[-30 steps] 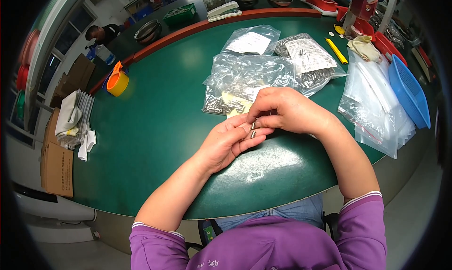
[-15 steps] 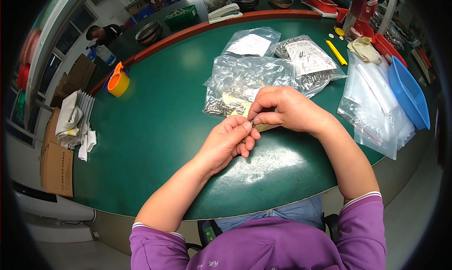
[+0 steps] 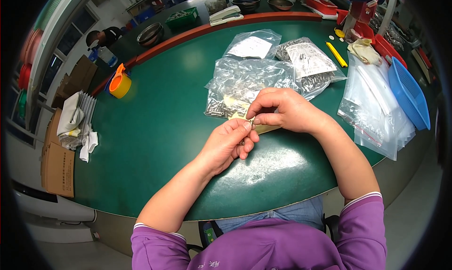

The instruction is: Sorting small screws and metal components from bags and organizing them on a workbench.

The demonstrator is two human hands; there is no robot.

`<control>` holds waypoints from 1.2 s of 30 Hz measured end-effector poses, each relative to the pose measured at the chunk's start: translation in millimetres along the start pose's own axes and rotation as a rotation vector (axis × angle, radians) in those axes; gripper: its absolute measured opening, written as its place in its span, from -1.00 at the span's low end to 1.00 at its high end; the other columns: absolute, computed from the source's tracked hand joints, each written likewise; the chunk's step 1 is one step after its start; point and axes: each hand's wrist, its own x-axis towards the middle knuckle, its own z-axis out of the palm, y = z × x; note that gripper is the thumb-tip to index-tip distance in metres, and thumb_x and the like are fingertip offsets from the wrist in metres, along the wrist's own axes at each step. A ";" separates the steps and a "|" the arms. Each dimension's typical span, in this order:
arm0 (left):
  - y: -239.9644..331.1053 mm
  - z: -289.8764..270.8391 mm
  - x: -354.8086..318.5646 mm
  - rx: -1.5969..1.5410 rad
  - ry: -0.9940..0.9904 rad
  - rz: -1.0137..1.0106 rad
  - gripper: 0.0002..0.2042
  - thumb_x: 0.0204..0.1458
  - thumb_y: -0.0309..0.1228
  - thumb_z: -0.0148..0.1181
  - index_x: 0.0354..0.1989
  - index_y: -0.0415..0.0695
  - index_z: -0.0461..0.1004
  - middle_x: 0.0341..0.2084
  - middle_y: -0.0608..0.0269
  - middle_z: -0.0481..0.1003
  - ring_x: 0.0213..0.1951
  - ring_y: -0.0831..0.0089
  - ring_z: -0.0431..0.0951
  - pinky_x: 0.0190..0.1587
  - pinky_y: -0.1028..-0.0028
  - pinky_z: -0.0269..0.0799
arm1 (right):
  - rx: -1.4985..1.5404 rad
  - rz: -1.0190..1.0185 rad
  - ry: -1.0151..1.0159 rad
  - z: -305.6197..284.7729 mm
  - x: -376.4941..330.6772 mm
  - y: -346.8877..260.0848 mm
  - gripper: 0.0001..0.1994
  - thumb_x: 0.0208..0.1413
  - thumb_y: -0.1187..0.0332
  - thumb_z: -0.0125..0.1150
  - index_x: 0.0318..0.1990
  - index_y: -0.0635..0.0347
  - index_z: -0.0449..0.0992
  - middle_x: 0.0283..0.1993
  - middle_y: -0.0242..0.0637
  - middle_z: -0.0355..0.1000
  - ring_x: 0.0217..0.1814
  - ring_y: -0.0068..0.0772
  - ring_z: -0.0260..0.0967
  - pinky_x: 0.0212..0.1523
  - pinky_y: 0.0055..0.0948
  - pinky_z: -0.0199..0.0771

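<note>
Over the green table, my two hands meet fingertip to fingertip. My left hand (image 3: 230,139) pinches a small metal part (image 3: 251,123) between thumb and forefinger, its other fingers curled. My right hand (image 3: 284,109) is closed in a pinch on the same little part from the right. It is too small to name more exactly. Just beyond my fingers lies an open clear plastic bag (image 3: 263,74) of small metal pieces, with something pale yellow at its mouth. A second clear bag (image 3: 320,81), full of dark metal pieces under a printed sheet, lies to its right.
On the right are flat clear bags (image 3: 367,105), a blue basket (image 3: 408,93) and a yellow cutter-like tool (image 3: 336,54). An orange tape dispenser (image 3: 120,84) stands at the left, near folded gloves (image 3: 71,114) and a cardboard box (image 3: 59,168). A red-brown ledge (image 3: 188,33) borders the far side.
Both hands stay nearly in place. The small metal part between the fingertips shows a little differently, and the view has shifted slightly.
</note>
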 end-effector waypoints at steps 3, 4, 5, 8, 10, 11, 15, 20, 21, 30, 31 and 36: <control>0.2 0.2 0.5 0.005 -0.004 -0.003 -0.85 0.10 -0.35 -0.09 -0.35 -0.19 0.29 -0.55 0.29 0.39 -0.65 0.68 0.28 -0.69 0.74 0.21 | 0.018 -0.020 0.002 -0.1 -0.1 1.0 -0.87 -0.15 0.47 0.20 -0.36 0.20 0.48 -0.41 -0.30 0.37 -0.34 -0.40 0.35 -0.31 -0.50 0.34; 0.5 0.5 0.4 0.008 -0.003 -0.012 -0.84 0.11 -0.34 -0.11 -0.35 -0.19 0.29 -0.56 0.28 0.39 -0.65 0.67 0.28 -0.70 0.74 0.20 | 0.017 -0.020 0.002 -0.2 -0.2 0.9 -0.87 -0.15 0.47 0.20 -0.36 0.20 0.48 -0.41 -0.30 0.37 -0.34 -0.40 0.35 -0.31 -0.50 0.34; 0.7 0.8 0.4 0.012 -0.002 -0.021 -0.83 0.12 -0.33 -0.12 -0.35 -0.19 0.28 -0.56 0.27 0.39 -0.66 0.67 0.28 -0.70 0.73 0.20 | 0.012 -0.022 0.003 0.0 -0.2 0.7 -0.87 -0.15 0.47 0.20 -0.37 0.20 0.48 -0.41 -0.30 0.37 -0.34 -0.40 0.35 -0.31 -0.50 0.34; 1.1 1.2 0.2 0.020 -0.025 -0.027 -0.81 0.13 -0.31 -0.16 -0.34 -0.19 0.26 -0.56 0.25 0.38 -0.67 0.65 0.28 -0.72 0.72 0.19 | 0.004 -0.029 0.002 0.4 -0.2 1.4 -0.88 -0.14 0.47 0.20 -0.37 0.20 0.47 -0.41 -0.30 0.37 -0.34 -0.39 0.35 -0.32 -0.50 0.34; 0.6 0.4 0.0 0.014 -0.033 -0.027 -0.79 0.14 -0.29 -0.17 -0.34 -0.19 0.26 -0.56 0.25 0.38 -0.67 0.65 0.28 -0.72 0.72 0.18 | 0.002 -0.034 0.001 0.7 -0.1 2.5 -0.88 -0.14 0.46 0.20 -0.37 0.20 0.47 -0.41 -0.30 0.37 -0.34 -0.39 0.35 -0.32 -0.50 0.34; 0.5 0.0 -0.1 0.009 -0.042 -0.027 -0.78 0.14 -0.28 -0.19 -0.34 -0.19 0.26 -0.57 0.24 0.37 -0.67 0.64 0.28 -0.73 0.71 0.17 | -0.001 -0.034 -0.001 0.8 -0.1 3.0 -0.88 -0.13 0.46 0.19 -0.37 0.20 0.47 -0.42 -0.30 0.37 -0.35 -0.39 0.35 -0.32 -0.50 0.33; 0.4 -0.4 -0.3 0.001 -0.048 -0.025 -0.77 0.14 -0.25 -0.20 -0.34 -0.18 0.25 -0.58 0.25 0.36 -0.67 0.64 0.27 -0.74 0.71 0.15 | -0.016 -0.027 -0.003 1.4 0.1 3.3 -0.89 -0.10 0.44 0.18 -0.36 0.20 0.48 -0.42 -0.30 0.37 -0.35 -0.39 0.35 -0.31 -0.49 0.33; 1.3 -0.5 -1.0 -0.046 -0.057 -0.043 -0.78 0.15 -0.27 -0.21 -0.34 -0.16 0.24 -0.59 0.26 0.34 -0.67 0.64 0.26 -0.77 0.71 0.11 | -0.032 -0.027 0.000 1.7 0.2 4.6 -0.89 -0.08 0.42 0.16 -0.36 0.19 0.48 -0.43 -0.30 0.37 -0.35 -0.38 0.34 -0.31 -0.49 0.32; 1.7 -0.3 -1.0 -0.046 -0.058 -0.044 -0.78 0.15 -0.27 -0.21 -0.34 -0.16 0.24 -0.59 0.26 0.34 -0.67 0.64 0.26 -0.77 0.71 0.11 | -0.040 -0.026 0.000 1.8 0.2 5.0 -0.89 -0.07 0.42 0.15 -0.36 0.20 0.48 -0.43 -0.30 0.37 -0.35 -0.38 0.34 -0.31 -0.49 0.32; 4.1 1.2 -2.0 -0.096 -0.030 -0.100 -0.81 0.15 -0.31 -0.25 -0.35 -0.16 0.23 -0.61 0.27 0.31 -0.68 0.64 0.19 -0.80 0.72 0.04 | -0.022 -0.044 0.009 3.8 0.9 6.6 -0.89 -0.06 0.41 0.14 -0.37 0.21 0.47 -0.45 -0.29 0.36 -0.37 -0.37 0.34 -0.32 -0.49 0.31; 4.3 1.2 -2.2 -0.097 -0.030 -0.100 -0.81 0.15 -0.31 -0.25 -0.35 -0.15 0.23 -0.61 0.28 0.31 -0.68 0.64 0.19 -0.80 0.73 0.03 | -0.022 -0.045 0.009 3.9 1.1 6.8 -0.89 -0.06 0.41 0.14 -0.37 0.21 0.47 -0.45 -0.29 0.36 -0.37 -0.37 0.34 -0.32 -0.49 0.31; 4.9 0.2 -2.8 -0.111 -0.030 -0.103 -0.82 0.15 -0.32 -0.26 -0.35 -0.15 0.22 -0.62 0.28 0.30 -0.69 0.65 0.18 -0.81 0.74 0.02 | -0.020 -0.048 0.012 4.5 2.3 7.5 -0.90 -0.08 0.42 0.16 -0.37 0.21 0.48 -0.44 -0.30 0.37 -0.36 -0.39 0.34 -0.32 -0.49 0.32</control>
